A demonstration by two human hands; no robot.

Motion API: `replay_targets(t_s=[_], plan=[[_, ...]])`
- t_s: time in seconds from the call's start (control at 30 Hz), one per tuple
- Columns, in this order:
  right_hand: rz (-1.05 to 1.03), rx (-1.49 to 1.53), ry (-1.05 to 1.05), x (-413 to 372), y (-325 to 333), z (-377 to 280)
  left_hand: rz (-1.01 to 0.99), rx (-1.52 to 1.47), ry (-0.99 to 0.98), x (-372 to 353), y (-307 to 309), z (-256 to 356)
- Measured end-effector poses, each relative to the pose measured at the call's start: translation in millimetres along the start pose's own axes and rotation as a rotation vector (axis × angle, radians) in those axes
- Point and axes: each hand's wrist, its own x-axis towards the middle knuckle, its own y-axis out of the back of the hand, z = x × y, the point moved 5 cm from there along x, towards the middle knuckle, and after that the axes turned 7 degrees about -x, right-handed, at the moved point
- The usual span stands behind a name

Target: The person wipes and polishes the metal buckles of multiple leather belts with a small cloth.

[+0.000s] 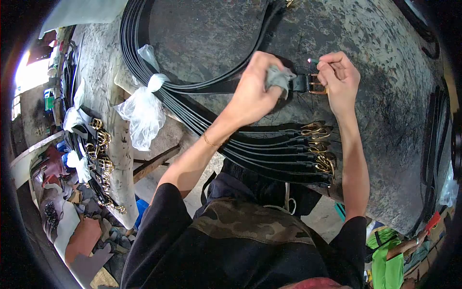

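Observation:
In my left hand [257, 91] a crumpled grey cloth [279, 79] is gripped, just left of a belt's buckle end. My right hand [340, 79] pinches a thin, pen-like tool [314, 61] with a pale tip, beside the gold-coloured buckle [316, 84]. That buckle sits on a black belt [211, 88] lying across the dark worktop. Nearer my body, several black belts [269, 151] lie side by side with gold buckles [321, 144] at their right ends. Clear plastic [155, 83] ties the bundle of belts at the left.
Another bundle of buckled belts [98, 159] hangs at the left, above leather scraps [84, 236]. More black straps [433, 144] lie along the right edge of the worktop [385, 115]. At the lower right, another person in green [389, 260] reaches out an arm.

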Motion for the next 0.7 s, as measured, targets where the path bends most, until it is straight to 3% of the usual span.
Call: replay_targets(t_s=[0.07, 0.27, 0.4, 0.47, 0.53, 0.6, 0.7], plan=[[0.018, 0.056, -0.006, 1, 1, 0, -0.013, 0.148, -0.171, -3, -8, 7], [0.024, 0.17, -0.029, 2, 3, 2, -0.003, 0.426, -0.359, -9, -15, 20], [0.034, 0.195, -0.028, 3, 3, 4, -0.01, 0.365, -0.379, -13, -10, 20], [0.023, 0.205, -0.026, 4, 3, 4, -0.039, 0.279, -0.234, -11, -3, 8], [0.016, 0.216, -0.027, 3, 3, 5, -0.025, 0.245, -0.211, -10, -2, 10], [0.021, 0.211, -0.025, 4, 4, 5, 0.091, 0.249, -0.171, -10, -6, 12], [0.025, 0.208, -0.029, 4, 3, 3, 0.095, 0.355, -0.328, -12, -10, 16]])
